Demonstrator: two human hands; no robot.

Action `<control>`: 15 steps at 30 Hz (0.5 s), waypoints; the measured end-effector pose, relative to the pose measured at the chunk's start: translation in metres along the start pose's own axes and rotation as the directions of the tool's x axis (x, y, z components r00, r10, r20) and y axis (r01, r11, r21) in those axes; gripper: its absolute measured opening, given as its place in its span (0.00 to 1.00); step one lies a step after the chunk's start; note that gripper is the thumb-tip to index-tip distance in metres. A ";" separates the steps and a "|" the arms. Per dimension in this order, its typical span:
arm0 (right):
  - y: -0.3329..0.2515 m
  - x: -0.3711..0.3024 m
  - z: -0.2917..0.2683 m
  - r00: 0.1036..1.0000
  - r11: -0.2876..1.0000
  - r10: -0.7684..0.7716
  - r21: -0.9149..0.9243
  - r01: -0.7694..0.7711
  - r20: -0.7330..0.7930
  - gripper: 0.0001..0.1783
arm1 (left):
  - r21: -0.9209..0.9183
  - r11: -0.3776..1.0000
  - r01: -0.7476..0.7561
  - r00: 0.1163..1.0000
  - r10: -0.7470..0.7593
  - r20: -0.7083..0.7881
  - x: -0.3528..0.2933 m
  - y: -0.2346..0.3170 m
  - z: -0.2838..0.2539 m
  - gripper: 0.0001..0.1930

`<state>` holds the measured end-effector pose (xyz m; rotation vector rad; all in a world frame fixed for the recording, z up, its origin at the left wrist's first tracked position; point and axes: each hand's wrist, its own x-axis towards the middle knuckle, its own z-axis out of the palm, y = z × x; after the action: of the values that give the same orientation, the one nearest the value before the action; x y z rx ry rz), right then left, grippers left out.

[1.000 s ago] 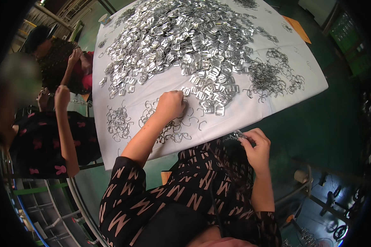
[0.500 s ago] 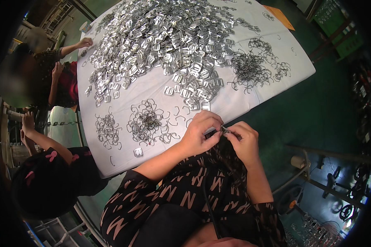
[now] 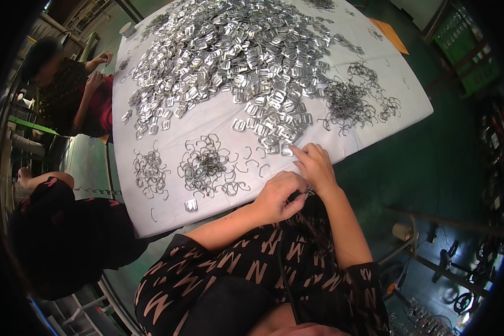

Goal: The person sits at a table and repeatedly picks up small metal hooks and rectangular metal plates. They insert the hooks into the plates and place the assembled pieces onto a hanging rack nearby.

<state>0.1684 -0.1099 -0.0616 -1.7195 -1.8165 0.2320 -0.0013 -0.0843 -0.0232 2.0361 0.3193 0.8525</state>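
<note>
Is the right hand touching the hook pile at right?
No, the right hand is by the near edge of the buckles, apart from that hook pile.

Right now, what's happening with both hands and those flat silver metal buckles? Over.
Left hand pinching a small metallic piece, mostly hidden. Right hand, index extended, at a buckle edging the pile. Nothing seen blocking; curved grey wire hooks lie either side.

Noted bold, tan letter-like shapes (image 3: 156, 304) repeated across the person's black garment (image 3: 207, 259). Could read no other label, number or sign.
</note>
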 end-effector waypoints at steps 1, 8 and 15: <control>0.001 0.005 0.009 0.999 0.999 0.019 -0.036 -0.019 0.025 0.17 | 0.008 1.000 -0.003 1.000 0.003 0.003 0.000 0.000 0.000 0.09; 0.012 0.014 0.011 0.971 0.900 0.216 0.405 -0.158 -0.100 0.06 | 0.028 0.999 0.019 0.998 -0.017 -0.060 0.000 -0.003 -0.002 0.10; -0.014 -0.010 -0.067 0.864 0.443 0.361 0.750 -0.491 0.352 0.07 | 0.099 0.994 0.039 0.997 -0.031 -0.075 0.004 -0.007 0.001 0.11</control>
<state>0.1920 -0.1403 -0.0041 -1.3923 -0.9687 1.2527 0.0028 -0.0787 -0.0279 2.0889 0.4459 0.9070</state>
